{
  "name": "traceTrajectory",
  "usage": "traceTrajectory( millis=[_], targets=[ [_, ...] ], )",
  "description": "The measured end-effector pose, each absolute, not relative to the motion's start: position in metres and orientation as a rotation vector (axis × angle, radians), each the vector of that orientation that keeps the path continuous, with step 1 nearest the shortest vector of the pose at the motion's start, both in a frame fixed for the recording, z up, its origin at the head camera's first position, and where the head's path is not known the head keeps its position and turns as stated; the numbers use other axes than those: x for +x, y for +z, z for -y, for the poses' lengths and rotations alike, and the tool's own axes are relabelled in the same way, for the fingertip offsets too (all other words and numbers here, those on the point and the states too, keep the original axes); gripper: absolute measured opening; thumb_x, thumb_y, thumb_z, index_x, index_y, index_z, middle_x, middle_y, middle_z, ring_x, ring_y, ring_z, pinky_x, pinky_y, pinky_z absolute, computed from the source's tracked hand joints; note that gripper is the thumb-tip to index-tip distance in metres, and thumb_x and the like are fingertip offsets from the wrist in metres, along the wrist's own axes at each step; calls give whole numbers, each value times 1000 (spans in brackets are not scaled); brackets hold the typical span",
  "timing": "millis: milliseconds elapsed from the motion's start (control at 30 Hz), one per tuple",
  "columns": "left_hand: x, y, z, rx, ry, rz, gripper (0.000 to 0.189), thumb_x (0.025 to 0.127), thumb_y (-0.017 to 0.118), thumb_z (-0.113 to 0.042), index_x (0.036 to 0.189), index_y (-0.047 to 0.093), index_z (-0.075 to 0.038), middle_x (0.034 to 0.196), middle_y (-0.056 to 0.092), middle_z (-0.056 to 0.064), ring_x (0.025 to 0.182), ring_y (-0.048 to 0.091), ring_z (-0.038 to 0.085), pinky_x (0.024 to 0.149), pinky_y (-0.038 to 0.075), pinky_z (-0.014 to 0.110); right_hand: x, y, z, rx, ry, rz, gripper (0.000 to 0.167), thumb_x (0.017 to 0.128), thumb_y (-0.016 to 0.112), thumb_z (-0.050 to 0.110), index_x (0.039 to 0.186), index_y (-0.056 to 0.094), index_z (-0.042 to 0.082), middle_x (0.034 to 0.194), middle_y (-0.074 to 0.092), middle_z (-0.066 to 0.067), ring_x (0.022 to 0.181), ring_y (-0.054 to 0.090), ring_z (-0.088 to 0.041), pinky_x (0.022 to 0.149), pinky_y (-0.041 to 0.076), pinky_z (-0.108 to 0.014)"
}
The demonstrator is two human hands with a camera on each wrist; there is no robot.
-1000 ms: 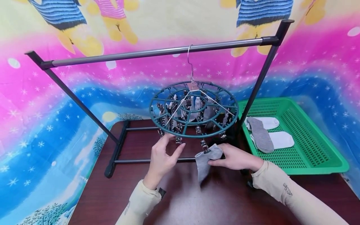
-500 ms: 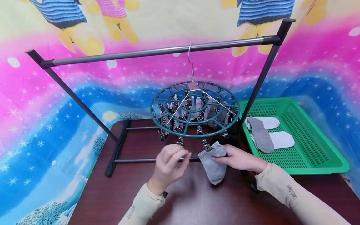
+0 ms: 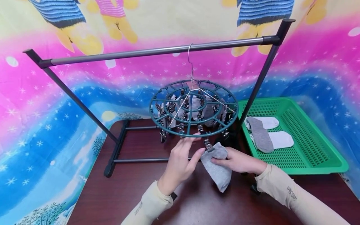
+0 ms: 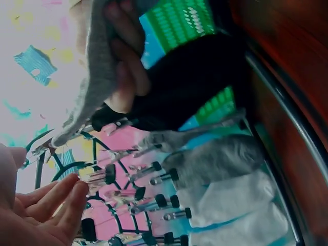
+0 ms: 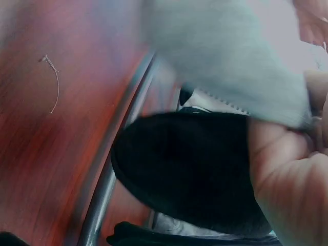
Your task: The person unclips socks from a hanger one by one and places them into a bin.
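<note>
My right hand (image 3: 242, 160) pinches a light grey sock (image 3: 216, 170) near its cuff, thumb in front, the toe hanging down. A metal clip (image 3: 208, 145) on the front rim of the round green drying hanger (image 3: 194, 135) meets the top of this sock. My left hand (image 3: 180, 162) is beside that clip, thumb spread from the fingers, thumb tip close to the cuff. In the left wrist view its fingers (image 4: 69, 205) are extended among the clips. Pale socks (image 4: 238, 200), a dark grey sock (image 4: 220, 159) and a black sock (image 5: 189, 169) hang from the hanger.
The hanger hooks over the metal bar (image 3: 126, 55) of a rack standing on the dark red table (image 3: 135, 200). At the right, a green basket (image 3: 317, 150) holds white socks (image 3: 282, 140) and a grey sock (image 3: 261, 134). A patterned cloth backdrop stands behind.
My left hand has moved right, from a clip at the hanger's front left to the clip at the grey sock. My right hand shifted slightly right, and the sock's toe swung right.
</note>
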State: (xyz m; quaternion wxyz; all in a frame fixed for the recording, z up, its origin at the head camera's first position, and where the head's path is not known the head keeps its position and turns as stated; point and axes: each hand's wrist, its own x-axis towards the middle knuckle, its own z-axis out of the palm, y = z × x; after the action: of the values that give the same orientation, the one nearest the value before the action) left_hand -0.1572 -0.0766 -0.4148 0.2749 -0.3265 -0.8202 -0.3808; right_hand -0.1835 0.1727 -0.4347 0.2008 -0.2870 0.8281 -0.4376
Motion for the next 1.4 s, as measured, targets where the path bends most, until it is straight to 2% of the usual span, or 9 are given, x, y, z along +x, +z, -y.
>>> traceTrajectory(
  millis=[100, 300, 500, 767, 867, 1000, 1100, 1267, 1400],
  targets=[
    [-158, -412, 73, -857, -1075, 2252, 37, 104, 64, -28, 134, 63, -8, 122, 74, 4, 114, 69, 16, 96, 57, 32, -183, -436, -172, -808, -1228, -2337, 41, 104, 65, 31, 138, 63, 8, 128, 70, -4, 106, 67, -5, 91, 54, -24],
    [-160, -410, 68, -839, -1097, 2263, 28, 99, 71, -27, 121, 72, -9, 109, 77, 2, 101, 72, 14, 87, 58, 28, -182, -434, -171, -849, -1179, -2385, 39, 102, 66, 33, 133, 66, 10, 124, 72, -2, 101, 67, -4, 89, 55, -24],
    [-159, -408, 62, -863, -1083, 2245, 36, 93, 78, -31, 121, 73, -9, 110, 78, 3, 104, 72, 16, 90, 58, 30, -181, -431, -173, -868, -1124, -2411, 38, 102, 66, 37, 133, 66, 14, 122, 73, 3, 103, 67, -3, 89, 55, -25],
    [-159, -405, 55, -815, -1079, 2235, 30, 96, 75, -27, 119, 76, -7, 113, 79, 3, 106, 73, 16, 91, 59, 30, -182, -434, -172, -905, -1142, -2392, 40, 101, 67, 38, 132, 65, 12, 120, 73, 3, 100, 67, -2, 87, 55, -24],
    [-159, -405, 57, -800, -1092, 2231, 28, 97, 74, -25, 118, 76, -7, 110, 79, 4, 102, 74, 14, 86, 59, 28, -183, -433, -176, -900, -1135, -2395, 30, 101, 67, 36, 121, 70, 14, 103, 73, 6, 88, 66, -1, 79, 55, -23],
    [-159, -405, 62, -797, -1084, 2223, 25, 97, 74, -23, 115, 76, -6, 107, 78, 4, 97, 74, 14, 82, 59, 26, -186, -431, -183, -885, -1130, -2417, 19, 100, 69, 34, 102, 71, 15, 74, 58, 11, 69, 57, -1, 64, 48, -22],
    [-159, -405, 66, -797, -1074, 2225, 24, 96, 75, -21, 114, 76, -5, 105, 78, 4, 95, 74, 14, 82, 59, 27, -188, -430, -186, -900, -1131, -2429, 18, 100, 69, 34, 99, 71, 16, 71, 53, 13, 66, 54, -1, 62, 45, -22],
    [-159, -405, 70, -802, -1073, 2233, 22, 96, 75, -20, 113, 75, -6, 103, 78, 3, 92, 74, 14, 81, 59, 26, -191, -429, -193, -942, -1138, -2442, 13, 101, 69, 33, 99, 71, 21, 75, 56, 14, 69, 54, -2, 65, 46, -23],
    [-160, -404, 70, -821, -1071, 2229, 21, 96, 75, -19, 113, 74, -7, 102, 77, 3, 90, 73, 13, 78, 58, 25, -192, -427, -197, -933, -1142, -2453, 14, 101, 69, 34, 90, 69, 24, 73, 55, 14, 67, 53, -2, 64, 46, -23]
  ],
)
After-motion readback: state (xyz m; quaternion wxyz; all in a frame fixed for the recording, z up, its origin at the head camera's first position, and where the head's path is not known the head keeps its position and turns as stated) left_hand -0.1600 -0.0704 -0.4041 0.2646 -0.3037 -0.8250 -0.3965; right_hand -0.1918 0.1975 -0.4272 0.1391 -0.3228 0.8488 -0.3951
